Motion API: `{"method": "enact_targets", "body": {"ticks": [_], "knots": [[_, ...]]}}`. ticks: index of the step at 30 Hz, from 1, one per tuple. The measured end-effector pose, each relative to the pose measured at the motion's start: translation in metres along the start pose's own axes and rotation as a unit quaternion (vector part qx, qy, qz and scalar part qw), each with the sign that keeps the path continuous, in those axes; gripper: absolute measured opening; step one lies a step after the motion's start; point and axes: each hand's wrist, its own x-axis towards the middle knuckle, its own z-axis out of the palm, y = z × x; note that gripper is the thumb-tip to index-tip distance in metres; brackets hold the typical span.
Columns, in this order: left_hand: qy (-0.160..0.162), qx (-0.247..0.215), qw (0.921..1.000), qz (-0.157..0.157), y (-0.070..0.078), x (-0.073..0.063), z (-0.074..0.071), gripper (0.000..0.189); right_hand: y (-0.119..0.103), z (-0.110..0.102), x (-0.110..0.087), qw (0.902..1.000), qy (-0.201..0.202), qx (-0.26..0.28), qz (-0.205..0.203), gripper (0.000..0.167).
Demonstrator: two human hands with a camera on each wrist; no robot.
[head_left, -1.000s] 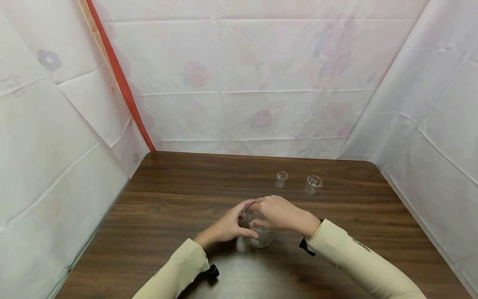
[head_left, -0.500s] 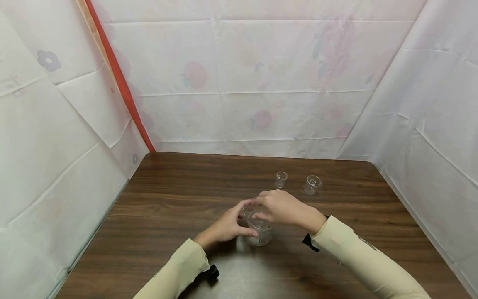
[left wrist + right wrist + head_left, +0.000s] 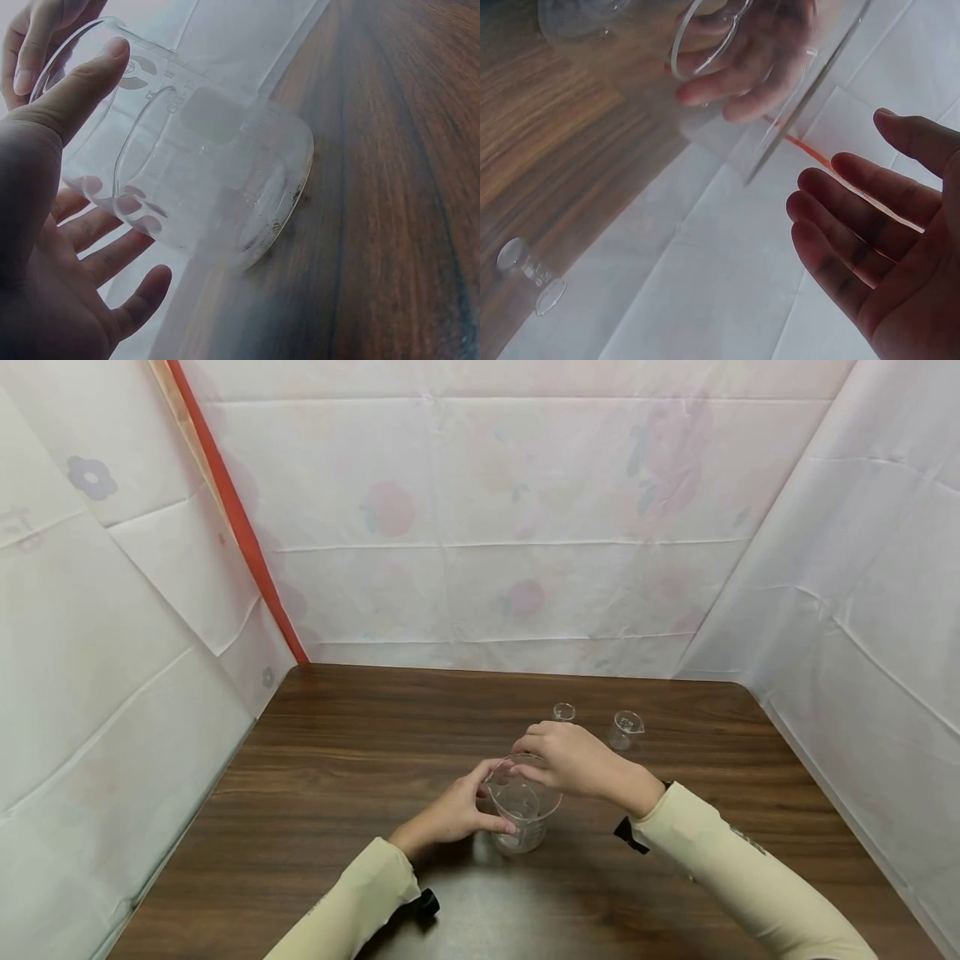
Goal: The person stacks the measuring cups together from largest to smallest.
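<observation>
A large clear glass beaker (image 3: 531,837) stands upright on the table, with a smaller glass beaker (image 3: 126,154) nested inside it. My left hand (image 3: 453,810) holds the large beaker from the left, thumb on the near side and fingers behind; the left wrist view shows its little finger off the glass. Just above and right of the rim is my right hand (image 3: 573,762), its fingers loosely bent and nothing in them. In the right wrist view, a gap separates those fingers (image 3: 832,232) from the beaker's rim.
Two small glass beakers stand farther back on the brown wooden table (image 3: 360,718): one (image 3: 564,712) partly behind my right hand, the other (image 3: 624,737) to its right. White patterned sheets (image 3: 465,593) enclose the table's back and sides, with a red strip (image 3: 247,535) at the back left.
My right hand has lifted out of the large beaker's mouth, moving up and to the right. The left hand has kept its hold, and the large beaker has stayed in place.
</observation>
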Motion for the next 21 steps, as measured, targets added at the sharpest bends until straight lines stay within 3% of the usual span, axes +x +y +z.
{"method": "enact_targets", "body": {"ticks": [11,21], "knots": [[0.000,0.006,0.9998,0.021,-0.001,0.002,-0.001,0.084,0.012,-0.006,-0.002,0.9994,0.016,-0.021,0.024,0.019],[-0.002,0.005,0.9998,0.017,-0.004,0.003,0.000,0.084,0.026,-0.005,-0.004,0.9987,0.023,-0.018,0.043,0.021]]}}
